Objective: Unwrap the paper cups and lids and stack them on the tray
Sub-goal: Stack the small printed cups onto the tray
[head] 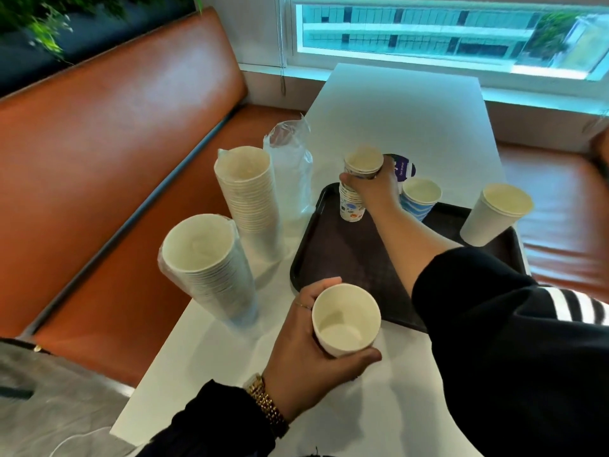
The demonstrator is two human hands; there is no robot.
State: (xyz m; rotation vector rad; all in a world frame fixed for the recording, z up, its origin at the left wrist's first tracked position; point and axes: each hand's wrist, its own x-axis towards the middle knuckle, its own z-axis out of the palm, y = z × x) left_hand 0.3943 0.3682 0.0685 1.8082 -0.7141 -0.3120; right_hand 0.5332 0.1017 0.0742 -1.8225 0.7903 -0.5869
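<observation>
A white table (405, 103) runs from the near edge toward the window (428, 31), with an orange leather bench seat (108, 127) along its left edge and more orange seating past its right edge. On the table's middle, toward the right edge, lies a dark plastic tray (336, 255).

Off the tray, by the table's left edge, stand two tall stacks of plain white paper cups: the nearer stack (211, 268) leans and has clear wrap round its lower part, and the farther stack (250, 196) stands just behind it. A crumpled clear plastic wrapper (291, 159) lies beside the farther stack, between it and the tray's far left corner.

On the tray's far left corner stands a short stack of printed paper cups (354, 192); the right hand (372, 189), reaching across the tray, has its fingers curled round the upper part of this stack. At the tray's far edge sits a blue wave-patterned cup stack (420, 199), and at its far right corner a small stack of white cups (494, 216) leans outward. A dark purple lid-like piece (403, 168) shows behind the right hand; what it is cannot be told.

Near the tray's near left corner, over the table, the left hand (306, 351) grips a single white paper cup (346, 319), fingers wrapped round its wall, mouth facing up. A gold watch (263, 400) sits on that wrist.
</observation>
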